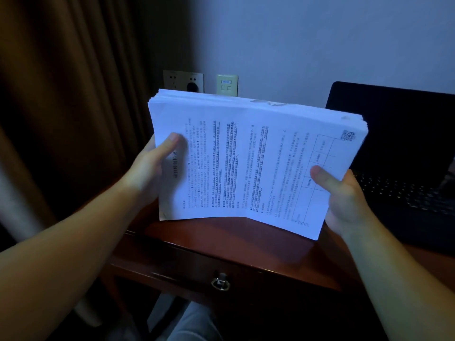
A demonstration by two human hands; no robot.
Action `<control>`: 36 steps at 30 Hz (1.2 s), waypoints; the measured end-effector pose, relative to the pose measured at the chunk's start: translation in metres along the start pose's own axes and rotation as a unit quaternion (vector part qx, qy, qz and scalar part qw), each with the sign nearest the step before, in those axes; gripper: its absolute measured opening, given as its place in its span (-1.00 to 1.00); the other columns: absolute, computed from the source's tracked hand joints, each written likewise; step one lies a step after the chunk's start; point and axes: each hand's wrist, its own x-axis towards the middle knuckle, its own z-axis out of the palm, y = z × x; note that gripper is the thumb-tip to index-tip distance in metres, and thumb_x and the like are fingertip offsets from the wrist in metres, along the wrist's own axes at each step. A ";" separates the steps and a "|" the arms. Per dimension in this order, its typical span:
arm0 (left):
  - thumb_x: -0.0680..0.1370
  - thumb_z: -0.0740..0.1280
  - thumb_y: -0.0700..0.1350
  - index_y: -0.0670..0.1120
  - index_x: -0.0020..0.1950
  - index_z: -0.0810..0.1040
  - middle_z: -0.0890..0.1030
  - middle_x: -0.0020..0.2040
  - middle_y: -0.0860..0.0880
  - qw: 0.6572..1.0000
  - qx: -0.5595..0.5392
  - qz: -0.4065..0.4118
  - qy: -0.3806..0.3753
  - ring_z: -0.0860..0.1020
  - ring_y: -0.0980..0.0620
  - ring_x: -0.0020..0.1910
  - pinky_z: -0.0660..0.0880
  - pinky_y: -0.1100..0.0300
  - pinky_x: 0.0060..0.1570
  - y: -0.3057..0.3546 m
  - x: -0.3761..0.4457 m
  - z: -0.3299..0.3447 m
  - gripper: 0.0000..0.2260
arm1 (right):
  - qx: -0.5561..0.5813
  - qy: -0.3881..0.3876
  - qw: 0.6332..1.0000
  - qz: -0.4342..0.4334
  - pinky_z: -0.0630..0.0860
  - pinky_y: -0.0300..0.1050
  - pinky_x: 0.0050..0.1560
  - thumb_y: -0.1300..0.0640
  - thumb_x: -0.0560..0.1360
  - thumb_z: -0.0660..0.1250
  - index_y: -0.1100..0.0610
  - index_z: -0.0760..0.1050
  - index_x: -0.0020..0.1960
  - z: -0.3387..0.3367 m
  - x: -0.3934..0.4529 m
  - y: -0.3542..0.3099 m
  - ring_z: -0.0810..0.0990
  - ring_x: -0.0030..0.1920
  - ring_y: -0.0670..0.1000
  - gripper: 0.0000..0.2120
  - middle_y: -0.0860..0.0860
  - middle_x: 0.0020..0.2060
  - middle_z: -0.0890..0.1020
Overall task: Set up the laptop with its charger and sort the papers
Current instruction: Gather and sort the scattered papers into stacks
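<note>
The left hand [154, 163] is curled round the left edge of a thick stack of papers [251, 163], its thumb laid flat on the top sheet and its fingers hidden behind. The right hand [344, 195] grips the stack's right edge in the same way, thumb pressed on the printed table near the corner. The stack is held up off the wooden desk [221, 244], tilted toward the camera, with the print running sideways and the middle slightly bowed. Just to the right, an open laptop [403, 168] is set on the desk, its dark screen upright and its keyboard partly covered by the right hand. Behind the papers, a wall socket plate [183, 81] and a smaller data plate [227, 85] are seen. A ring pull [220, 283] hangs on the desk drawer, and a brown curtain [73, 107] fills the left side
</note>
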 end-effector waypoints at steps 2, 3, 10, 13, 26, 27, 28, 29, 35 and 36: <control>0.58 0.32 0.04 0.04 0.41 0.54 0.66 0.31 -0.05 1.000 -0.014 -0.006 -0.014 0.65 -0.07 0.26 0.63 0.04 0.09 0.001 -0.001 -0.003 -0.61 | 0.007 0.002 1.000 0.010 0.66 -0.11 -0.07 0.17 0.45 0.36 0.00 0.63 0.19 -0.002 -0.001 0.000 0.72 0.11 0.05 -0.68 -0.02 0.10 0.74; 0.57 0.33 0.00 0.03 0.40 0.54 0.66 0.30 -0.03 1.000 -0.018 0.000 -0.009 0.66 -0.06 0.24 0.64 0.08 0.06 -0.001 -0.004 -0.003 -0.62 | 0.011 0.003 1.000 0.013 0.66 -0.11 -0.07 0.17 0.45 0.37 -0.02 0.66 0.15 -0.003 -0.002 0.001 0.72 0.11 0.05 -0.69 -0.02 0.10 0.74; 0.54 0.37 -0.08 0.05 0.33 0.54 0.69 0.25 -0.02 0.999 0.006 0.019 0.040 0.67 -0.09 0.20 0.65 0.03 0.03 -0.011 -0.010 0.006 -0.65 | -0.021 0.040 0.999 0.010 0.67 -0.10 -0.11 0.17 0.46 0.41 -0.05 0.72 0.05 0.002 -0.001 0.001 0.73 0.09 0.06 -0.77 -0.01 0.10 0.74; 0.55 0.38 -0.09 0.04 0.33 0.54 0.69 0.25 -0.02 0.999 0.005 0.026 0.040 0.68 -0.07 0.20 0.65 0.08 0.00 -0.007 -0.009 0.009 -0.66 | -0.039 0.049 0.998 0.001 0.67 -0.06 -0.10 0.19 0.52 0.41 -0.03 0.70 0.08 0.004 -0.001 -0.003 0.73 0.09 0.07 -0.79 0.00 0.10 0.74; 0.54 0.38 -0.13 0.00 0.34 0.51 0.69 0.25 0.03 0.999 0.018 0.050 0.011 0.66 -0.01 0.22 0.62 0.18 0.04 -0.015 -0.016 0.010 -0.64 | -0.077 0.046 0.996 -0.008 0.66 -0.17 -0.13 0.14 0.38 0.46 -0.18 0.71 0.00 0.007 -0.007 0.000 0.73 0.07 0.01 -0.72 -0.07 0.07 0.75; 0.54 0.38 -0.13 0.00 0.33 0.51 0.69 0.24 0.03 0.998 0.017 0.054 0.008 0.66 -0.01 0.22 0.62 0.19 0.04 -0.013 -0.014 0.010 -0.64 | -0.075 0.050 0.996 -0.009 0.67 -0.15 -0.13 0.14 0.38 0.46 -0.16 0.71 0.01 0.007 -0.006 -0.001 0.73 0.07 0.01 -0.73 -0.06 0.07 0.74; 0.54 0.38 -0.13 0.01 0.33 0.51 0.69 0.25 0.03 0.998 0.020 0.056 0.007 0.66 -0.01 0.22 0.62 0.19 0.04 -0.011 -0.013 0.009 -0.65 | -0.074 0.052 0.996 -0.010 0.67 -0.14 -0.11 0.14 0.38 0.47 -0.14 0.70 0.02 0.007 -0.004 -0.003 0.73 0.07 0.02 -0.73 -0.06 0.08 0.74; 0.55 0.38 -0.13 0.01 0.33 0.51 0.69 0.25 0.02 0.998 0.022 0.059 0.007 0.66 -0.02 0.23 0.62 0.19 0.05 -0.010 -0.011 0.009 -0.65 | -0.073 0.052 0.996 -0.011 0.68 -0.13 -0.11 0.14 0.39 0.46 -0.14 0.70 0.03 0.006 -0.003 -0.005 0.74 0.07 0.01 -0.73 -0.06 0.08 0.74; 0.58 0.37 -0.12 -0.01 0.37 0.51 0.67 0.29 0.00 0.997 0.029 0.071 -0.023 0.65 -0.02 0.26 0.61 0.18 0.08 -0.016 -0.014 0.007 -0.65 | -0.079 0.046 0.996 0.005 0.66 -0.08 -0.05 0.22 0.48 0.47 -0.11 0.68 0.08 -0.001 -0.003 0.003 0.73 0.08 0.00 -0.72 -0.06 0.10 0.74; 0.59 0.36 -0.13 -0.01 0.38 0.51 0.66 0.30 -0.01 0.996 0.028 0.074 -0.032 0.64 -0.04 0.26 0.61 0.17 0.09 -0.019 -0.016 0.006 -0.66 | -0.077 0.044 0.996 0.010 0.67 -0.11 -0.07 0.19 0.45 0.47 -0.10 0.68 0.08 -0.002 -0.003 0.004 0.73 0.09 0.01 -0.72 -0.05 0.11 0.74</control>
